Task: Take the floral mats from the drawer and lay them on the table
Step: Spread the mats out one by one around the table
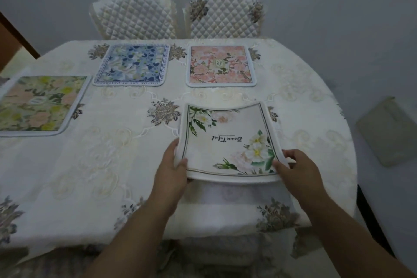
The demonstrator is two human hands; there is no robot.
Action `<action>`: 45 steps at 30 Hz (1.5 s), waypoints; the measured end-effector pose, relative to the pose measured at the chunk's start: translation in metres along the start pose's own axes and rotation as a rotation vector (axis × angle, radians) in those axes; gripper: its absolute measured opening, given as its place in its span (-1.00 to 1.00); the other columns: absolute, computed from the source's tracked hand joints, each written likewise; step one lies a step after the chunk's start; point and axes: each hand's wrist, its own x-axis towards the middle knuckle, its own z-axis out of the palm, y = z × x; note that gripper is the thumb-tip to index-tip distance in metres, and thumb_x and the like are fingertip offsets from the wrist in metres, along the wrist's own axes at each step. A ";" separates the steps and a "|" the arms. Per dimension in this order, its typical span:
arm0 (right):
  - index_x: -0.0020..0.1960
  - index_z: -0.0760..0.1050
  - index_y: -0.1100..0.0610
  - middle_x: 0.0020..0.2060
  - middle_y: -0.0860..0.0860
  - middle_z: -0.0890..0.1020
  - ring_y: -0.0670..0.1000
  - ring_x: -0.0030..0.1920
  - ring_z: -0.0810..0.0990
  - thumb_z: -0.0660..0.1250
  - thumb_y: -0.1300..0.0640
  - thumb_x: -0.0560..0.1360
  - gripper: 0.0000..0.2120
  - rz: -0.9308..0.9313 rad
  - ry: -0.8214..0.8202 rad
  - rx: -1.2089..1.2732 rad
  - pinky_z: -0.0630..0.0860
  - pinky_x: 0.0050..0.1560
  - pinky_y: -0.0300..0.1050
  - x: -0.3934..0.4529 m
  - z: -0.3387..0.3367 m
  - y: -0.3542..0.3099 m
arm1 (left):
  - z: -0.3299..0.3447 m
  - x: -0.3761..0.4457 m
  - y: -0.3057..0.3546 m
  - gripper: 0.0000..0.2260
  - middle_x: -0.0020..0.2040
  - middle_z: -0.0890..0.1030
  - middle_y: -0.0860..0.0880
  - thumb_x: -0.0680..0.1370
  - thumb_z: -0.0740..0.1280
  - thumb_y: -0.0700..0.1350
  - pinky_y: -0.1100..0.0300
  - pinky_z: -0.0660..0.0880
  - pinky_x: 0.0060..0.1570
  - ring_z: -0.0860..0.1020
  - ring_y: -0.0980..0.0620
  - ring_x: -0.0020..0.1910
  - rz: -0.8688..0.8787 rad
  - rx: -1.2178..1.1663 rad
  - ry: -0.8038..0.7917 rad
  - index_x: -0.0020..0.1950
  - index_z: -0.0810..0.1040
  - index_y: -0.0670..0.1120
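Note:
A white floral mat (228, 140) with white flowers and the word "Beautiful" hangs just above the table's near right part, its near edge lifted. My left hand (173, 165) pinches its near left corner and my right hand (297, 169) pinches its near right corner. Three other mats lie flat on the table (101, 165): a green and peach mat (40, 104) at the left edge, a blue floral mat (133, 65) at the far middle, and a pink floral mat (220, 65) at the far right. The drawer is out of view.
A cream embroidered cloth with grey flower motifs covers the table. Two quilted chairs (135, 16) (225, 16) stand behind its far side. Another chair seat (225, 253) sits under the near edge. A grey floor mat (388, 133) lies on the floor to the right.

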 end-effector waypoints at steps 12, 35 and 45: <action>0.01 0.48 0.21 -0.02 0.15 0.53 -0.24 -0.27 0.42 0.45 0.22 0.49 -0.82 0.105 -0.052 -0.064 0.35 -0.56 -0.47 -0.007 -0.005 0.077 | 0.029 -0.019 -0.041 -0.78 -0.04 0.60 0.09 0.59 0.35 0.08 0.09 0.51 -0.07 0.56 0.08 -0.07 -0.130 0.538 -0.069 0.14 0.50 0.00; 0.38 0.39 0.12 0.16 0.00 0.60 -0.04 0.03 0.64 0.29 0.23 0.60 -0.64 -0.170 -0.444 0.309 0.68 -0.06 -0.07 0.035 0.124 -0.089 | -0.122 0.102 -0.017 -0.82 0.22 0.51 -0.25 0.68 0.19 0.00 -0.34 0.61 -0.04 0.55 -0.32 0.13 0.038 0.352 0.403 0.27 0.41 0.04; 0.45 0.38 0.23 0.21 0.07 0.57 -0.09 0.02 0.54 0.18 0.39 0.58 -0.56 -0.245 -0.589 0.281 0.42 -0.07 -0.54 0.056 0.181 -0.122 | -0.192 0.175 -0.037 -0.63 0.25 0.55 -0.31 0.60 0.20 0.11 -0.35 0.50 0.19 0.53 -0.39 0.20 0.009 0.593 0.535 0.35 0.42 -0.01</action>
